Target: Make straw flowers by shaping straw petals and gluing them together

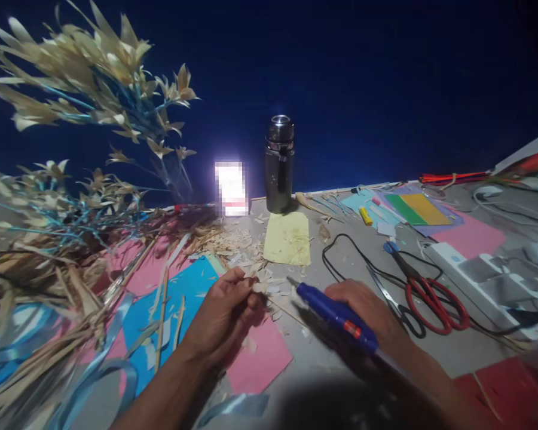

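Observation:
My left hand [226, 313] pinches a small pale leaf-shaped piece [259, 286] between thumb and fingers, low over the table. My right hand [367, 307] grips a blue glue gun [336, 316] with an orange trigger; its tip points left towards the piece, a few centimetres away. A thin stick [287, 312] lies on the table under the tip. Pink paper [260, 358] and blue paper [179, 298] lie beneath my left hand.
Dried pale leaves on blue-wrapped stems [94, 77] fill the left side. A dark steel flask [279, 164] and a bright light [231, 188] stand at the back. Yellow paper [288, 239], red-handled scissors [425, 295], a black cable, a white power strip [479, 275] and coloured sheets lie right.

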`<state>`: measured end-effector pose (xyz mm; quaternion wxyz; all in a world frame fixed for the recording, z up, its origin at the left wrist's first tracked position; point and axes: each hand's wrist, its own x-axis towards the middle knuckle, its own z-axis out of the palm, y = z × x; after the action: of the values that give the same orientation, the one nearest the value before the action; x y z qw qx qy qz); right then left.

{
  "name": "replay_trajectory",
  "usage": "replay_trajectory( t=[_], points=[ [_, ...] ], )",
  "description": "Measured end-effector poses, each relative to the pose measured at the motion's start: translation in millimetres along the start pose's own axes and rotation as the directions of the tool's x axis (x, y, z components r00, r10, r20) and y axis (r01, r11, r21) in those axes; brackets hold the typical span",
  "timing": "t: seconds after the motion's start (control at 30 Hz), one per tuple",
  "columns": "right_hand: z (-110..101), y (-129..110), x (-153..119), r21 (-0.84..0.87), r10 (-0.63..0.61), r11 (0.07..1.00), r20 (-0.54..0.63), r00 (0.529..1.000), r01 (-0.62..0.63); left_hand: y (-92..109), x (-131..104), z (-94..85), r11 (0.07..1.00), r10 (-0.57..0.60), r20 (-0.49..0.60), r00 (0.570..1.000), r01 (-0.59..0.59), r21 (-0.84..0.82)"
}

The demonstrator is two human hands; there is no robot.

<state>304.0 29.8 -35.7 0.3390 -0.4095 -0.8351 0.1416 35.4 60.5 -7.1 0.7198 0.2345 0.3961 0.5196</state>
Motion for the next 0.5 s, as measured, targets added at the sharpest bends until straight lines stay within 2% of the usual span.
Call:
replay_trajectory(
  t=[0.1, 0.2, 0.43, 0.5],
  points=[
    [9.3, -13.8, 7.6, 0.050, -0.014, 0.999, 0.073, 0.997, 0.010, -5.3, -0.5, -2.8, 0.999, -0.048, 0.035, 0.998, 0.049, -0.006],
    [17.1, -19.0, 13.4, 0.050, -0.051, 0.998, 0.065, 0.997, 0.048, -7.9, -0.2, -5.9, 0.997, -0.074, 0.049, 0.996, 0.075, -0.016],
    [25.9, -11.0, 14.9, -0.023, -0.047, 0.998, 0.127, 0.991, 0.051, -9.1, -0.3, -9.0, 0.996, -0.073, 0.043, 0.996, 0.075, -0.042],
    [27.2, -7.3, 14.1, -0.042, -0.060, 0.997, 0.111, 0.992, 0.065, -9.0, 0.1, -10.0, 0.996, -0.067, 0.054, 0.996, 0.070, -0.062]
  ],
)
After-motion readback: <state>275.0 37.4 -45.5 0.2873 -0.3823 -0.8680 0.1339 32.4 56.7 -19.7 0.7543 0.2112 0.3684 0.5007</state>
